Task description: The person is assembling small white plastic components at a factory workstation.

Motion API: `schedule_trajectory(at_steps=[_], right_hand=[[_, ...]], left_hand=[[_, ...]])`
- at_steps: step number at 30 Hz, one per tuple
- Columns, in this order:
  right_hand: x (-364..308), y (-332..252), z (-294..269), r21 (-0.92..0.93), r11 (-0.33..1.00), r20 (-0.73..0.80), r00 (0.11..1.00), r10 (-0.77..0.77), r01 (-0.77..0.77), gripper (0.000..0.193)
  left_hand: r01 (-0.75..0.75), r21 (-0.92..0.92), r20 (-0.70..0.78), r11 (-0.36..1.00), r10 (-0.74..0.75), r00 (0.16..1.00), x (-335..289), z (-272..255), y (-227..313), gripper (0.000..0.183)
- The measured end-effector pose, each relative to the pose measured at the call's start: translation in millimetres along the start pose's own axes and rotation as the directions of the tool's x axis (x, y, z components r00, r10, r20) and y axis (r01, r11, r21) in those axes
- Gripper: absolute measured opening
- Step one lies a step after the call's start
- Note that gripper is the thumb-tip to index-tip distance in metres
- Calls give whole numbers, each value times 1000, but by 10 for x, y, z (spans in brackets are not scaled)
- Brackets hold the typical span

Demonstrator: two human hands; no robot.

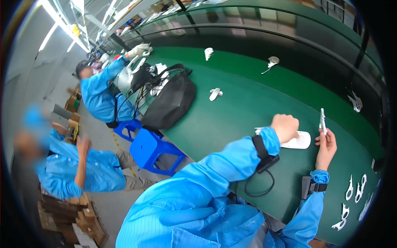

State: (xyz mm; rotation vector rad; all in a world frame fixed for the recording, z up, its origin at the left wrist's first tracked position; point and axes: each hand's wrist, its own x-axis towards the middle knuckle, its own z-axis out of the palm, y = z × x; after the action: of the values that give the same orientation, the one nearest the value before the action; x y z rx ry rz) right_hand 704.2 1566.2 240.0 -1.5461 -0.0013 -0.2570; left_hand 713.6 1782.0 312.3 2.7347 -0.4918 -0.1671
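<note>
My left hand (pixel 285 127) is curled closed over a white flat plastic piece with a rounded end (pixel 300 141), its fingertips down on the piece's surface. The hand hides the middle of that piece, and a bit of white shows at its far left. To the right, my right hand (pixel 326 148) pinches a thin white plastic part (pixel 322 120) between thumb and fingers. That part stands upright, seen nearly edge-on, above the green bench (pixel 231 132). Both wrists wear black straps with small boxes.
Several white ring-ended parts (pixel 350 188) lie at the right. More white pieces (pixel 215 94) are spread along the bench, below a dark raised ledge (pixel 248 35). A black bag (pixel 171 101) lies left, near blue stools (pixel 155 151). Two people in blue work at left.
</note>
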Motion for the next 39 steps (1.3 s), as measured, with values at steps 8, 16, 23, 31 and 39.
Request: schedule_trajectory(at_steps=[8, 16, 23, 31, 39], right_hand=[[10, 56, -41, -126, 988, 26, 996, -86, 89, 26], [-482, -244, -352, -449, 857, 139, 967, -212, 252, 20], [-423, -212, -221, -500, 824, 252, 955, -155, 266, 17], [-534, -364, -106, -524, 791, 302, 937, -175, 316, 14], [-525, -329, -32, -509, 782, 318, 923, -217, 359, 13]], left_hand=[[-89, -183, -437, 979, 0, 899, -216, 162, 107, 26], [-253, -443, -430, 860, 44, 902, -59, 235, 249, 21], [-264, -456, -355, 850, 99, 929, -113, 120, 169, 31], [-313, -392, -394, 865, 150, 907, -116, 174, 143, 15], [-315, -374, -455, 872, 124, 882, -154, 136, 141, 7]])
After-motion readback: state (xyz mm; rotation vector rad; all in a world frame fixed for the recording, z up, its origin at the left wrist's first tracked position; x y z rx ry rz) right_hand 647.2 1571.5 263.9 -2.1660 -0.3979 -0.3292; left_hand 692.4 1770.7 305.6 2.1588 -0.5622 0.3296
